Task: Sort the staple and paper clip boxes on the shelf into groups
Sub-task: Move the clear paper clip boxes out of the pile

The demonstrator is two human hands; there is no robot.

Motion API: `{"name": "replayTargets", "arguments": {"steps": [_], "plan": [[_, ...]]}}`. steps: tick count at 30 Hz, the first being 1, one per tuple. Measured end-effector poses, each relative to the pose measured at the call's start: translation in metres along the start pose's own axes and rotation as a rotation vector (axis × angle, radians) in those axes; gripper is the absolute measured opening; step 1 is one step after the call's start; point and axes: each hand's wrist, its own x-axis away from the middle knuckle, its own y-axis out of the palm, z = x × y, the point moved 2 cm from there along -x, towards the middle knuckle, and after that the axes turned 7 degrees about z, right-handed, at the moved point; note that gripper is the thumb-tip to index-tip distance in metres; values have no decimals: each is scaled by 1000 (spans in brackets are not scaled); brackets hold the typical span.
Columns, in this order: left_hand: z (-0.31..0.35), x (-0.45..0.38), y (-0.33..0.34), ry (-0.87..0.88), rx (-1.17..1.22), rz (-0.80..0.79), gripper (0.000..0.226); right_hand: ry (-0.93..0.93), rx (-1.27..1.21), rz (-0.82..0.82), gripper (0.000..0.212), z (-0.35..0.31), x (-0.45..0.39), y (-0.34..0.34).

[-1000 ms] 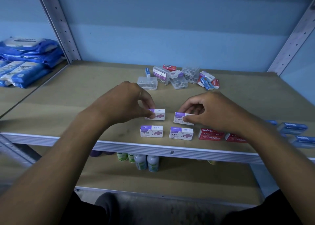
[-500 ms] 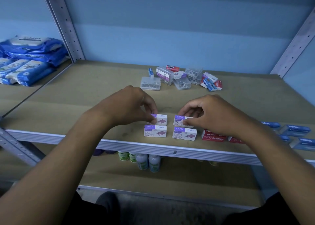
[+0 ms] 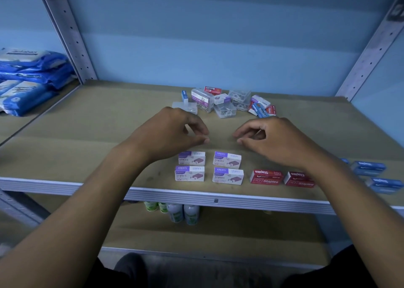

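Shelf [image 3: 87, 121]: four purple staple boxes [image 3: 208, 167] in a square (front edge); left hand [image 3: 172, 132] and right hand [image 3: 271, 139] above them, loosely curled, empty.

Both empty hands, left [image 3: 175, 132] and right [image 3: 269, 139], above four purple staple boxes [image 3: 209, 167] on shelf [image 3: 87, 134].

Rear wall [image 3: 218, 36] painted pale blue, with a lighter horizontal band across its middle. Two perforated grey metal uprights [image 3: 65, 32] lean inward at the left and right rear corners of a tan board shelf [image 3: 98, 124] edged at the front by a pale metal rail [image 3: 65, 186]. A lower shelf [image 3: 218, 228] of the same board sits beneath. Lighting dim, bluish, even.
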Motion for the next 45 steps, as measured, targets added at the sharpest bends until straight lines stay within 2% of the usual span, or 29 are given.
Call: {"name": "replayTargets", "arguments": {"steps": [6, 12, 15, 21, 25, 31, 36, 41, 45], "plan": [[-3, -31, 21, -70, -21, 67, 11, 151, 60, 121, 20, 22, -26, -3], [-1, -65, 31, -134, -71, 142, 31, 229, 135, 226, 20, 48, -55, -2], [-1, -77, 37, -130, -95, 165, 38, 270, 161, 244, 34, 60, -61, -3], [-8, -89, 40, -49, -174, 219, 51, 300, 209, 251, 51, 66, -65, -6], [-16, -92, 37, -76, -260, 199, 55, 232, 232, 234, 49, 55, -66, -1], [-25, -90, 41, -141, -369, 144, 61, -40, 284, 52, 62, 25, -69, 23], [-29, -89, 40, -125, -434, 196, 56, -37, 316, 2, 52, 19, -71, 29], [-31, -90, 36, -118, -509, 309, 44, 11, 193, 88, 21, 15, -70, 24], [-30, -89, 40, -97, -529, 390, 34, 25, 200, 131, 34, 13, -64, 25]]}}
